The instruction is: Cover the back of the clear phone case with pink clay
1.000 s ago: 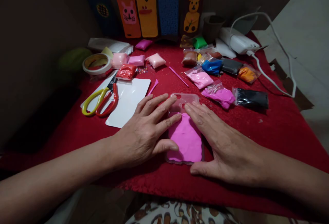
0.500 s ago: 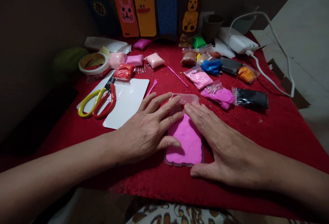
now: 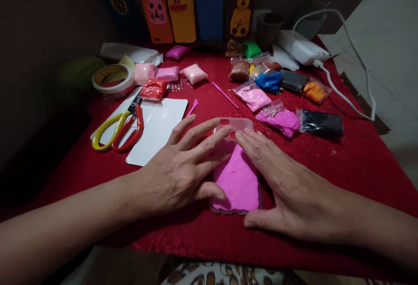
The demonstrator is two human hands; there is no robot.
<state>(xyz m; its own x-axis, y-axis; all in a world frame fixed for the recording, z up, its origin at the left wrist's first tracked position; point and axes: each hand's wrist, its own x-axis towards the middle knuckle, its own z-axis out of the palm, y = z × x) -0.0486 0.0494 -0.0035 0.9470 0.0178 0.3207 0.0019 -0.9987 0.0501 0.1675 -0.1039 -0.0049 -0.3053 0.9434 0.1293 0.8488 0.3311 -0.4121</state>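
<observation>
A clear phone case (image 3: 240, 123) lies flat on the red cloth, most of its back covered by a sheet of pink clay (image 3: 237, 180). The top end around the camera hole is bare. My left hand (image 3: 189, 167) rests over the left side of the case with fingers spread, the fingertips near the clay's upper edge. Along the right side lies my right hand (image 3: 284, 184), fingers stretched out and its fingertips by the clay's upper right edge; the thumb is on the cloth below. Neither hand grips anything.
Scissors (image 3: 126, 123) with yellow and red handles lie on a white sheet (image 3: 163, 123) at left, beside a tape roll (image 3: 112, 78). Bagged clay (image 3: 279, 117) in several colours sits at the back. Decorated phone cases (image 3: 209, 6) stand behind. A white cable (image 3: 346, 102) loops at right.
My left hand has shifted slightly left and lifted a little off the clay, its fingers spreading wider. My right hand stays almost where it was. The view has tilted slightly.
</observation>
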